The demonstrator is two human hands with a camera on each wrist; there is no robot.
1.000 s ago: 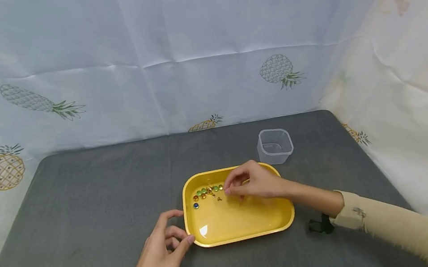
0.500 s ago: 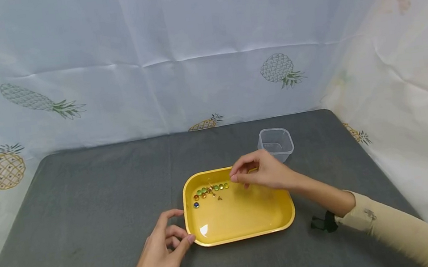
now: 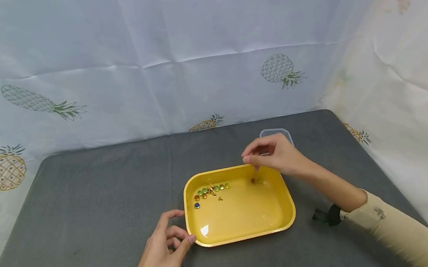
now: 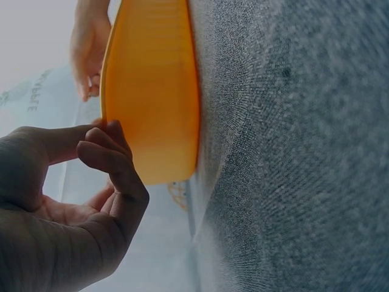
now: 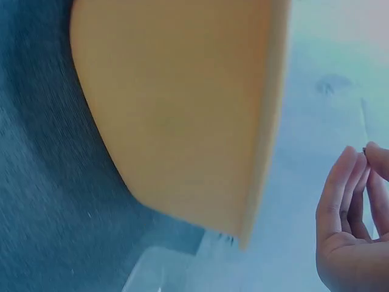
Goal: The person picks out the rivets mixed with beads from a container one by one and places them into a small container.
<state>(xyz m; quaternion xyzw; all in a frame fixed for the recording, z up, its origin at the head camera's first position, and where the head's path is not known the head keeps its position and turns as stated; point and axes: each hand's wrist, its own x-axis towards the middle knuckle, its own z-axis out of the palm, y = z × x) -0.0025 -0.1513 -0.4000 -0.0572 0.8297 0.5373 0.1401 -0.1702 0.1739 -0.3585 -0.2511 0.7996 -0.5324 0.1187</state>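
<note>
The yellow tray [image 3: 244, 239] holds several green glass beads [image 3: 222, 187], amber ones [image 3: 197, 198], a blue bead [image 3: 197, 205] and small gold pieces [image 3: 220, 199]. My left hand [image 3: 158, 251] holds the tray's left rim with thumb and fingers; the left wrist view shows its fingertips [image 4: 100, 143] at the rim. Above the far right rim, my right hand [image 3: 275, 154] pinches a tiny dark thing [image 5: 364, 150], too small to name. Below it lie a reddish bead [image 3: 253, 181] and a green bead [image 3: 260, 180]. The clear plastic container [image 3: 274, 132] is mostly hidden behind this hand.
The tray stands on a grey cloth-covered table [image 3: 105, 202]. A white curtain [image 3: 132, 94] printed with pineapples hangs behind and to the right. A black strap [image 3: 327, 216] hangs at the right wrist beside the beige sleeve.
My right hand has risen from inside the tray and moved right and away, over the far rim toward the clear container. The left hand and the tray stay in place.
</note>
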